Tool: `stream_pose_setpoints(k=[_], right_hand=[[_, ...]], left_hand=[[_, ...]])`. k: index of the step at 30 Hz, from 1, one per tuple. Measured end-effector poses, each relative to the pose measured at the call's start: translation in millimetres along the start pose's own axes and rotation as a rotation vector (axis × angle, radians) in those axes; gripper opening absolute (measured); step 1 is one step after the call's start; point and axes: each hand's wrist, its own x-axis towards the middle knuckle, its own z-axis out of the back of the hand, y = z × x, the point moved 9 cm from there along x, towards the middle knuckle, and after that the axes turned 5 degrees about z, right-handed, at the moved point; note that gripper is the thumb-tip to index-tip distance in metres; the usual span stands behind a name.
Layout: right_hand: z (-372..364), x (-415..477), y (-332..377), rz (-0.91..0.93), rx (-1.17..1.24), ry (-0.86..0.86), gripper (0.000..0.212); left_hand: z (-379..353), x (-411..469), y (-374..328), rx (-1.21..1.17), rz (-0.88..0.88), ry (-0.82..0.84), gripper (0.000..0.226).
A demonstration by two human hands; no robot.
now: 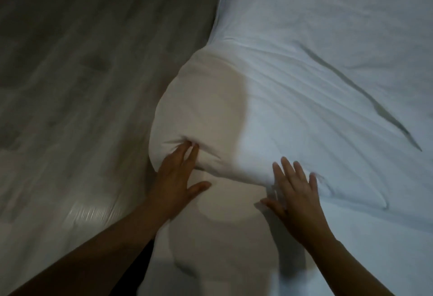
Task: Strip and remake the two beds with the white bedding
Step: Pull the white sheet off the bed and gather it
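Dim room, with grey plank floor [70,85] stretching wide to the left of your left hand [178,178]. That hand pushes straight fingers into a rounded bulge of the white bedding [304,73] at the bed's edge, and the cloth puckers at your fingertips; it grasps nothing. Just to its right, your right hand [297,192] lies spread flat on the cover, also released. Beyond both hands the bedding's long axis runs away and rightward, creases slanting across it, its edge bordering the floor.

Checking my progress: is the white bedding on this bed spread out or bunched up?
Spread out but not smooth: the white bedding lies open and flat, with long creases across it.
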Motion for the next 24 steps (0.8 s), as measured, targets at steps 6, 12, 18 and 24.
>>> stream_pose_setpoints(k=[6, 12, 18, 24], right_hand=[[-13, 39, -20, 0.001, 0.055, -0.233, 0.065], [18, 57, -31, 0.006, 0.139, -0.561, 0.043], [42, 65, -35, -0.035, 0.117, -0.339, 0.053], [71, 17, -31, 0.014, 0.115, -0.217, 0.071]], left_hand=[[-6, 33, -6, 0.075, -0.030, -0.186, 0.081], [11, 71, -28, 0.265, -0.186, -0.413, 0.050], [20, 66, -25, 0.111, -0.048, -0.241, 0.065], [44, 12, -59, 0.057, -0.107, -0.125, 0.076]])
